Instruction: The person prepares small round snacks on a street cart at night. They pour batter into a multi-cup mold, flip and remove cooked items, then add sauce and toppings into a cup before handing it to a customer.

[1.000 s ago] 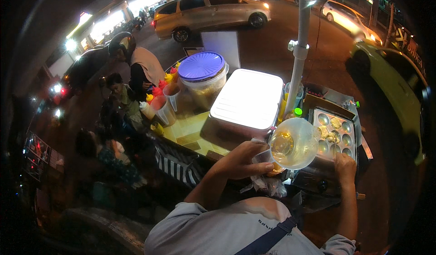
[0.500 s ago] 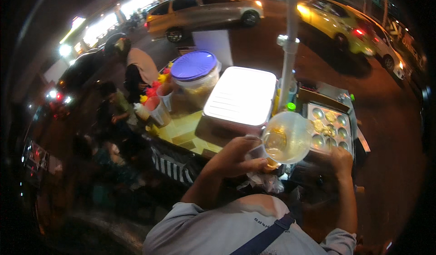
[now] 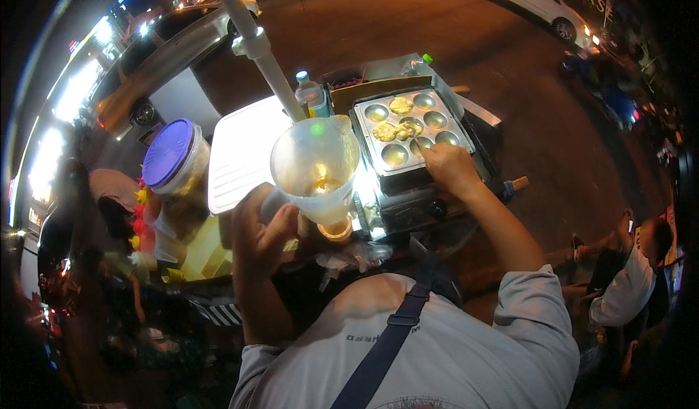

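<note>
My left hand (image 3: 263, 233) grips the handle of a clear plastic jug (image 3: 314, 169) with a little yellow batter at its bottom, held upright above the cart. My right hand (image 3: 450, 167) rests on the near edge of a metal griddle pan (image 3: 409, 129) with round wells. Three of the wells hold yellow cooked batter; the others look bare. The pan sits on a burner at the cart's right end. Below the jug stands a small round cup (image 3: 335, 230).
A white lit lid or tray (image 3: 244, 154) lies left of the jug. A jar with a blue lid (image 3: 171, 156) stands further left. A plastic bottle (image 3: 312, 93) and a white pole (image 3: 261, 49) rise behind. A person (image 3: 626, 278) sits at right; cars pass on the road behind.
The view has swung and the cart now looks closer. My left hand has kept the jug up, shifting it left of the pan. My right hand moved from the pan's side onto its near edge.
</note>
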Tool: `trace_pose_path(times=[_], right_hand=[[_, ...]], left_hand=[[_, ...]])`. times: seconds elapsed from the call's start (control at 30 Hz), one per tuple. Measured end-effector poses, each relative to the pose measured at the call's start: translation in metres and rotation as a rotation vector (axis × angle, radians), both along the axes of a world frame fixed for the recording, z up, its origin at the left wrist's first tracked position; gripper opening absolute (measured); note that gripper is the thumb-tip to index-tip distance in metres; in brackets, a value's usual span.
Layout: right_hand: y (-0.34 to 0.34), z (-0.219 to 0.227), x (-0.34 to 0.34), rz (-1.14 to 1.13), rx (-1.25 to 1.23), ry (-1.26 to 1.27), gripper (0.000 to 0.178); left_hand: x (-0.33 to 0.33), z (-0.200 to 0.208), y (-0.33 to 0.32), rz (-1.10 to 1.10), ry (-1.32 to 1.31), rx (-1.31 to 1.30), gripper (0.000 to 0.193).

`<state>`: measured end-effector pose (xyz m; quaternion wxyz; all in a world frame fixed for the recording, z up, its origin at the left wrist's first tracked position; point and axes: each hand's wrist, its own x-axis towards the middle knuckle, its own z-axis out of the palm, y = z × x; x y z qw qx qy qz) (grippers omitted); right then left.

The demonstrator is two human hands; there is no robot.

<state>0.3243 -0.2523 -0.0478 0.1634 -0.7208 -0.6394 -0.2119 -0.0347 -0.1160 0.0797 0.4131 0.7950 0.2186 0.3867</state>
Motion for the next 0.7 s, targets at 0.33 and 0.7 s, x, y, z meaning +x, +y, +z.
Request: trace_pose_path(times=[0.33, 0.7], right_hand=[[0.001, -0.001, -0.002, -0.021, -0.002, 0.03, 0.008], [0.002, 0.001, 0.01, -0.072, -0.048, 0.071, 0.014]], left_hand=[[0.036, 0.016, 0.008, 0.022, 0.058, 0.027, 0.036], [0.087, 0.029, 0.016, 0.13, 0.251, 0.1, 0.057]])
